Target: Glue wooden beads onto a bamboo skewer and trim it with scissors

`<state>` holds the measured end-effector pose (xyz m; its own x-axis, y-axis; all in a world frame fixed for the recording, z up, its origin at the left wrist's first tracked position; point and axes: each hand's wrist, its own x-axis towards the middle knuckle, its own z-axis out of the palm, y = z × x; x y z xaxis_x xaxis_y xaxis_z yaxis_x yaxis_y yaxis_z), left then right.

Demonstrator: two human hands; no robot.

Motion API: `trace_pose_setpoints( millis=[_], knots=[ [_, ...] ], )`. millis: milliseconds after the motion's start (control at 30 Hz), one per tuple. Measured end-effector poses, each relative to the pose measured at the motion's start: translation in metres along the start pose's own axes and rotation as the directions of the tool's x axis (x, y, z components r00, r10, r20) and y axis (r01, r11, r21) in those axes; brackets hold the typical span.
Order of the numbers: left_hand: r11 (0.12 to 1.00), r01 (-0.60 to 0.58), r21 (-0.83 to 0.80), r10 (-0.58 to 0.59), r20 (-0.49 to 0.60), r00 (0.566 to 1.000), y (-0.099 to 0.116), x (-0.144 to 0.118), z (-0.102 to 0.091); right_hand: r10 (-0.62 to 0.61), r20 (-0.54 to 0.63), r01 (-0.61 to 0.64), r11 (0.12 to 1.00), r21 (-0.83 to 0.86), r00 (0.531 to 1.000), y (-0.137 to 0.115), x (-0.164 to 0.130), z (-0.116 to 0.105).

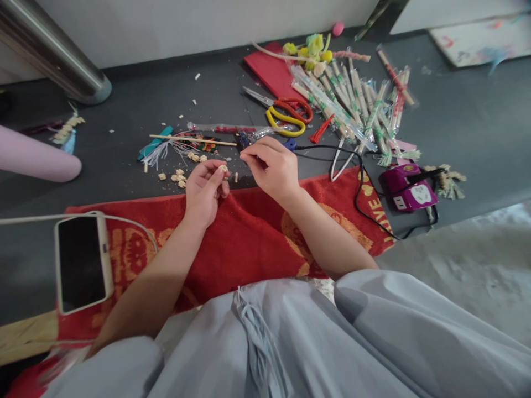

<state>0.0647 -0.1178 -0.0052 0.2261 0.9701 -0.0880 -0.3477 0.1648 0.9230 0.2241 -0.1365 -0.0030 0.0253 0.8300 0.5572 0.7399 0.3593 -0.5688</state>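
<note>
My left hand [206, 190] is closed, thumb against fingers, on a small cream-coloured piece [223, 168]. Close by on its right, my right hand [274, 168] has its thumb and fingertips pinched together; whatever is between them is too small or hidden. Several similar cream pieces [179, 178] lie on the dark table left of my left hand. Beyond both hands rests a thin wooden stick [193, 140] across a bundle of white threads [164, 149]. A blue object with a black cord [290, 144] shows partly behind my right hand.
Red-and-yellow-handled scissors [286, 113] lie beyond my hands, with several wrapped sticks [352, 99] to their right. A purple power socket [409, 188] stands at the right. A phone [81, 262] lies at the left, partly on a red towel [244, 237] along the table's front edge.
</note>
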Motion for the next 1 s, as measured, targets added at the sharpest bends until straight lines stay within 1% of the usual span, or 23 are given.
trace_pose_setpoints(
  millis=[67, 200, 300, 400, 500, 633, 767, 867, 1000],
  knots=[
    [1.0, -0.002, 0.005, 0.002, 0.002, 1.0, -0.0003, -0.0003, 0.0, -0.011, -0.005, 0.011, 1.0, 0.024, 1.0, 0.0006, -0.0002, 0.0008],
    [1.0, -0.016, 0.024, 0.015, 0.007, 1.0, -0.0023, 0.0, -0.0007, -0.045, 0.07, 0.041, 0.997, 0.069, 0.997, 0.0003, -0.0011, 0.0036],
    [0.998, -0.051, 0.046, 0.05, 0.024, 0.998, -0.0049, 0.0008, -0.0024, -0.074, 0.107, 0.062, 0.992, 0.109, 0.991, -0.0004, -0.0011, 0.0044],
    [0.995, -0.078, 0.057, 0.077, 0.029, 0.997, -0.007, 0.0012, -0.0041, -0.109, 0.121, 0.088, 0.982, 0.166, 0.987, -0.0007, -0.0004, 0.0047],
    [0.994, -0.084, 0.065, 0.082, 0.028, 0.996, -0.0076, 0.001, -0.0048, -0.105, 0.119, 0.079, 0.976, 0.204, 0.987, -0.001, 0.0008, 0.0046],
    [0.994, -0.094, 0.06, 0.092, 0.034, 0.995, -0.0069, 0.0004, -0.0039, -0.104, 0.129, 0.074, 0.972, 0.221, 0.986, -0.0024, 0.0018, 0.0028],
    [0.995, -0.086, 0.044, 0.085, 0.037, 0.996, -0.0055, -0.0001, -0.0025, -0.115, 0.138, 0.087, 0.978, 0.19, 0.984, -0.0055, 0.0016, -0.0001],
    [0.997, -0.068, 0.046, 0.066, 0.037, 0.997, -0.0046, -0.0005, -0.0017, -0.064, 0.117, 0.047, 0.989, 0.137, 0.991, -0.0059, 0.0016, -0.0017],
    [0.998, -0.055, 0.045, 0.053, 0.031, 0.998, -0.0039, -0.0011, -0.0013, 0.021, 0.009, -0.022, 0.994, 0.104, 1.0, -0.0012, 0.0032, -0.0038]
  ],
)
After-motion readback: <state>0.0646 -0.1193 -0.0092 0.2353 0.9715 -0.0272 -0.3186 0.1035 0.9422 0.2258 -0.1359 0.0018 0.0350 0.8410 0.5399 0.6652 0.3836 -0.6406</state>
